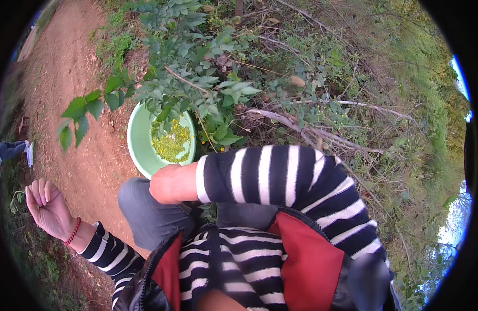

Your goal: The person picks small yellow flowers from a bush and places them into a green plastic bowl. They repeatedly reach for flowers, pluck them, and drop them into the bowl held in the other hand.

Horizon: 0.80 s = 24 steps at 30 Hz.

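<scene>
My left hand (48, 208), with a red bead bracelet (72, 232) on its wrist, is raised out to the left, fingers curled. A thin green sprig (18, 200) sticks out from its fingertips and appears pinched there. My right hand (167, 184) is bent down over my knee (139, 210), beside the near rim of a light green plastic basin (137, 134). Its fingers are hidden, so its grip does not show. Inside the basin lie many small yellow-green flowers or buds (170, 142), partly covered by overhanging leaves.
A leafy green shrub (184, 66) hangs over the basin's far side. Dry branches (289, 120) and tangled weeds spread to the right. Reddish dirt ground (67, 77) runs along the left. At the far left edge another person's legs (13, 151) show.
</scene>
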Motion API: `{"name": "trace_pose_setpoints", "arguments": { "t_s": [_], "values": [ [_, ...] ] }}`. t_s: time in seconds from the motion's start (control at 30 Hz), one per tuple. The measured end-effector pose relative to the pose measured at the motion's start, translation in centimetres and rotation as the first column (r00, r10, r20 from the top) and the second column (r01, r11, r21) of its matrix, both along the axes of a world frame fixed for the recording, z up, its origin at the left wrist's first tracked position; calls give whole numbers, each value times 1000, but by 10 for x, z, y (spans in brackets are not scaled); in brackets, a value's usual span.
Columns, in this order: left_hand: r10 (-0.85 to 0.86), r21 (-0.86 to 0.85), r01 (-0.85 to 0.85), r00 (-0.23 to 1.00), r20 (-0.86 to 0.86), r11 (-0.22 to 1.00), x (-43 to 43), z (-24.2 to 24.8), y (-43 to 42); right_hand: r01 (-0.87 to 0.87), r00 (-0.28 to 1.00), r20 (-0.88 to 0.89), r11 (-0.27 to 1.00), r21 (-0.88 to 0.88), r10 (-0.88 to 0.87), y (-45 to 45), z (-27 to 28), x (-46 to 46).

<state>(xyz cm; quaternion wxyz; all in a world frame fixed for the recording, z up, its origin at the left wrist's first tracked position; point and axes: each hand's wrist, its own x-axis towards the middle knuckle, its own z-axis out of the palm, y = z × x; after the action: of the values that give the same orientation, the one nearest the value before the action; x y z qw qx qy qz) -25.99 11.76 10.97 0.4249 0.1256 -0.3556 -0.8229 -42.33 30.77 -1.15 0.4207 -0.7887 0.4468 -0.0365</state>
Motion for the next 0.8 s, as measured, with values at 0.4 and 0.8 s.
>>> {"name": "trace_pose_setpoints", "arguments": {
  "t_s": [0.4,0.8],
  "values": [
    [7,133,7,994,-108,991,-19,-58,-32,194,972,199,904,-380,-125,-19,96,-82],
    [25,314,-60,993,115,948,-24,-146,-5,887,219,-692,436,-153,-688,19,-101,-306]
  ]
}}
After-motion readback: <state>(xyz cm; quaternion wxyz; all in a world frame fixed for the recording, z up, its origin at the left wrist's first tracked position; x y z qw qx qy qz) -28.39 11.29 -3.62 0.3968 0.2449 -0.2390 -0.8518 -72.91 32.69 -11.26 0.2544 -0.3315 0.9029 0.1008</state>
